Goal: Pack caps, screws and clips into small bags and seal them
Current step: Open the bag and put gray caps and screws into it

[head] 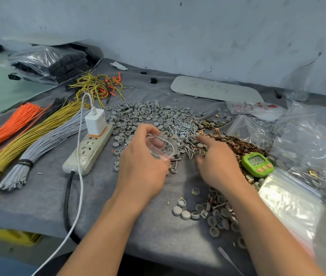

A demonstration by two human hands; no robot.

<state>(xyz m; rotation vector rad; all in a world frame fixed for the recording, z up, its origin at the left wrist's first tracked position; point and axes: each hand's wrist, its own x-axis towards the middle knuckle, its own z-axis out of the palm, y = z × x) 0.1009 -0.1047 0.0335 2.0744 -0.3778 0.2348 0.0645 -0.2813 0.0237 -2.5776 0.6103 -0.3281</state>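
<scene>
My left hand [142,162] grips a small clear zip bag [163,145] with a red strip, its mouth held open toward the right. My right hand [217,162] hovers over the pile of silver screws [186,132], its index finger stretched toward them and its other fingers curled underneath; whether they hold anything is hidden. A wide heap of grey caps [144,114] lies behind the hands, with more caps [213,214] near the front edge. Copper clips [237,144] are piled to the right of the screws.
A white power strip [88,150] with a charger lies left of my left hand. Bundles of orange, yellow and grey wires [24,140] fill the left side. A green timer [257,164], a stack of empty zip bags [289,202] and clear plastic bags [307,144] sit on the right.
</scene>
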